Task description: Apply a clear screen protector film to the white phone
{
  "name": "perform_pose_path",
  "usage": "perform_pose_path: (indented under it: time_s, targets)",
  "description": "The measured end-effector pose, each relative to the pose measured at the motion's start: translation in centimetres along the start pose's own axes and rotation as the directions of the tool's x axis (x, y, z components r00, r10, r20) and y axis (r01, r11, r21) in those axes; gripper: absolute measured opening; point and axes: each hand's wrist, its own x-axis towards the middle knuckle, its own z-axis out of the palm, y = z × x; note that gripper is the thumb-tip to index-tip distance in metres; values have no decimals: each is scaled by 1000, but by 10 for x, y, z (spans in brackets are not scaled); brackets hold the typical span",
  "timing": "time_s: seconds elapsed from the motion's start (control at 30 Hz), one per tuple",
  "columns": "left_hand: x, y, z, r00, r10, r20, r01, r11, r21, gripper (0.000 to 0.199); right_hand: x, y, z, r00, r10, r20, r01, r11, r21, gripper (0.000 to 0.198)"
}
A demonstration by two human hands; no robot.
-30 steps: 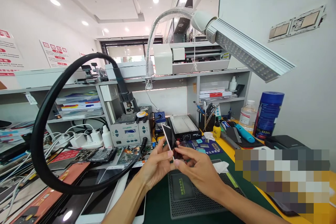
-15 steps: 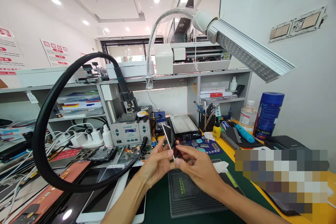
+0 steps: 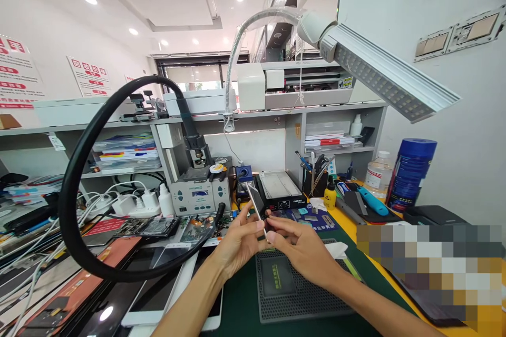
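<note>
A slim smartphone (image 3: 258, 202) with a dark face and a pale edge is held up, tilted, above the bench. My left hand (image 3: 242, 239) grips it from the left, thumb along its edge and fingers behind. On the other side, my right hand (image 3: 298, 242) has its thumb and fingertips closed at the phone's lower end. Whether a small part lies between those right fingertips is hidden. Below the hands is a grey perforated work pad (image 3: 308, 305) on a dark green mat (image 3: 237, 305).
A black hose (image 3: 67, 210) loops at left beside a grey soldering station (image 3: 200, 195). Tablets and phone parts crowd the left side. Behind the hands sits a heating plate (image 3: 279, 189). At right stand a tool holder (image 3: 315, 176), a yellow bottle (image 3: 329, 196) and a blue can (image 3: 413, 174). A lamp (image 3: 391, 73) hangs overhead.
The whole view has shifted slightly, so the scene sits a little further right. Both hands keep the same hold on the phone, with scarcely any other movement.
</note>
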Motion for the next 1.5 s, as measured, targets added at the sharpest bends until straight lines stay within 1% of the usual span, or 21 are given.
perform_pose_path:
  time_s: [0.13, 0.23, 0.33, 0.43, 0.7, 0.83, 0.97, 1.1, 1.33, 1.4, 1.5]
  targets:
    - [1, -1, -1, 999, 1, -35, -1, 1000, 17, 56, 2, 3, -2, 998, 5, 65, -9, 998, 68, 43]
    - [2, 0, -1, 998, -1, -70, 3, 1000, 29, 60, 4, 3, -4, 995, 57, 86, -64, 994, 83, 47]
    - [3, 1, 0, 995, -11, -103, 15, 999, 37, 59, 6, -1, -6, 987, 121, 109, -130, 988, 83, 54]
    - [4, 2, 0, 993, -11, -114, 15, 999, 33, 60, 7, -6, -8, 980, 153, 126, -164, 983, 79, 58]
    - [4, 1, -2, 991, -12, -130, 17, 999, 39, 72, 9, -8, -7, 976, 179, 124, -189, 979, 71, 59]
    - [4, 1, -2, 991, -10, -134, 16, 999, 44, 75, 10, -6, -7, 977, 173, 123, -184, 979, 83, 59]
    - [3, 1, -2, 991, -9, -136, 15, 999, 41, 72, 10, -6, -7, 977, 182, 113, -192, 978, 84, 59]
    - [3, 1, -2, 994, -8, -105, 12, 999, 39, 65, 9, -4, -7, 978, 183, 104, -193, 977, 93, 58]
    - [3, 1, -1, 995, -2, -100, 7, 998, 55, 58, 10, 6, -9, 979, 171, 114, -186, 973, 138, 58]
    - [3, 2, 0, 995, 2, -98, 2, 999, 48, 60, 10, 8, -9, 979, 173, 108, -188, 971, 147, 58]
    - [2, 3, 0, 995, 7, -98, -3, 999, 37, 68, 10, 6, -9, 980, 165, 107, -182, 968, 174, 58]
